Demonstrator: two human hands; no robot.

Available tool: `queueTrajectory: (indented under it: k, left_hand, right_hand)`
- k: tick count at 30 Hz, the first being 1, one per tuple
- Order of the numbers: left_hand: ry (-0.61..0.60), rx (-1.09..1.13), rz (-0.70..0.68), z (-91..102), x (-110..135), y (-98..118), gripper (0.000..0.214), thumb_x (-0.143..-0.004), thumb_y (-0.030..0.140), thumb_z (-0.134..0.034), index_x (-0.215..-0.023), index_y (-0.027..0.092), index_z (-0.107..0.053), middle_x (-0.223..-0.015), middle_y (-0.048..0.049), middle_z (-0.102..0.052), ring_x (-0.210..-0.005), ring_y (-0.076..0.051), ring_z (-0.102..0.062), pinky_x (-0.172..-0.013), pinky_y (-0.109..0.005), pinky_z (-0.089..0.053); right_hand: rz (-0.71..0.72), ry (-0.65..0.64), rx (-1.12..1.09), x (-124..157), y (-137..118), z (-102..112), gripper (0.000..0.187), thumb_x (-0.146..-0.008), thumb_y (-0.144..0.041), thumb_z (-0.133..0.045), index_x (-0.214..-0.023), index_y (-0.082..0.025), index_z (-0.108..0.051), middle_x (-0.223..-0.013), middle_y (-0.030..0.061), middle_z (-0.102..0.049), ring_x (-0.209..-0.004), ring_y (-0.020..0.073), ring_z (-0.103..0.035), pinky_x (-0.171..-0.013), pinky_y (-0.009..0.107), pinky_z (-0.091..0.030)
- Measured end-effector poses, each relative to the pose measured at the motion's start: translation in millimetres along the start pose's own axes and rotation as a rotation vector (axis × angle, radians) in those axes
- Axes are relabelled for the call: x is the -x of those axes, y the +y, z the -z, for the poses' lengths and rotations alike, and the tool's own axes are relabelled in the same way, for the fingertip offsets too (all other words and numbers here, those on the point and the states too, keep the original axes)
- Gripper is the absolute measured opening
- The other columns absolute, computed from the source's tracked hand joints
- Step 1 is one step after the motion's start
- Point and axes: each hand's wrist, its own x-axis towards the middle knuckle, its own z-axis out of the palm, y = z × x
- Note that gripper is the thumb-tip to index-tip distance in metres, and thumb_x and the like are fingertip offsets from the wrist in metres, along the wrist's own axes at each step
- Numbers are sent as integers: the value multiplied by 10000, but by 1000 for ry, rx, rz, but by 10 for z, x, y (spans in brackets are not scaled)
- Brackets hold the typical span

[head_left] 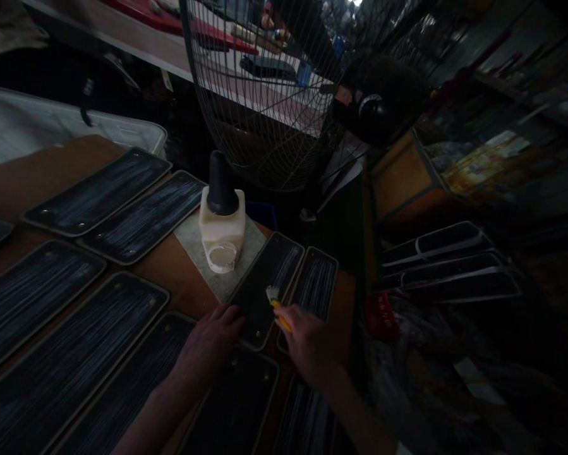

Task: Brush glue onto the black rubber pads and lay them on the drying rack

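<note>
Dark panel [266, 287]: flat, long, rounded corners with a pale rim; lies on the brown table [179, 278] just right of a grey cloth pad [246, 249], touching a like panel [314, 284] on its right.
Handling, panel: judged stiff and light, a thin plate; the streaked face looks coated, possibly wet, so best taken by the rim or the near end, not the face.
Brush [277, 306]: yellow handle, pale bristle head resting on the panel's lower half; small and light, held by the handle.
Right hand [307, 341]: fingers closed round the brush handle in a pinch, wrist low, forearm coming in from lower right.
Left hand [210, 341]: fingers fairly flat and together, tips pressing the near left edge of the panel; forearm enters from below.
Bottle [222, 221]: cream body, black conical cap, upright on the cloth pad, apart from both hands.
Other panels [98, 189]: laid in rows across the table to the left.
Fan [284, 82]: wire guard behind the table.
Light: poor; coating state uncertain.
</note>
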Motion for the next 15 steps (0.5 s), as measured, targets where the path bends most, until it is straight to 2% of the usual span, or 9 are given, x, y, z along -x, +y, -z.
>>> queueTrajectory:
  k: [3, 6, 8, 11, 15]
  left_hand:
    - [16, 19, -16, -3, -4, -10, 351, -867, 94, -514, -1147, 235, -673, -1270, -89, -603, -1187, -265, -538, -958, -396, -473]
    - [20, 40, -28, -3, -1, -17, 323, -876, 113, -517, -1136, 227, -671, -1257, -91, -602, -1184, -265, -533, -945, -393, -475]
    - [11, 57, -27, 8, 10, -26, 328, -886, 110, -498, -1145, 222, -665, -1267, -92, -599, -1193, -261, -528, -951, -388, -472]
    - [1, 92, 4, 36, 42, -49, 351, -907, 99, -449, -1167, 217, -654, -1298, -91, -585, -1190, -234, -535, -973, -370, -462]
    - [57, 82, 37, 36, 89, -102, 325, -913, 123, -471, -1153, 227, -663, -1305, -81, -578, -1217, -237, -514, -1014, -378, -434]
  right_hand:
    - [26, -54, -96, 331, -241, -17, 180, -967, -224, -527, -1122, -230, -619, -973, 40, -713, -863, 195, -683, -761, 310, -521]
    - [-8, -65, -246, 372, -286, 85, 180, -986, -259, -498, -1117, -246, -621, -1002, 27, -714, -897, 170, -688, -792, 281, -526]
    - [-44, -17, -300, 218, -186, 186, 194, -992, -272, -484, -1131, -255, -620, -1049, 25, -707, -943, 157, -684, -824, 266, -524]
    - [-89, 141, -258, -186, 101, 291, 196, -985, -277, -487, -1113, -252, -634, -1067, 33, -701, -958, 171, -682, -842, 286, -525]
    - [-104, 309, -154, -737, 473, 287, 202, -976, -272, -481, -1091, -238, -644, -1058, 46, -700, -965, 193, -677, -850, 319, -529]
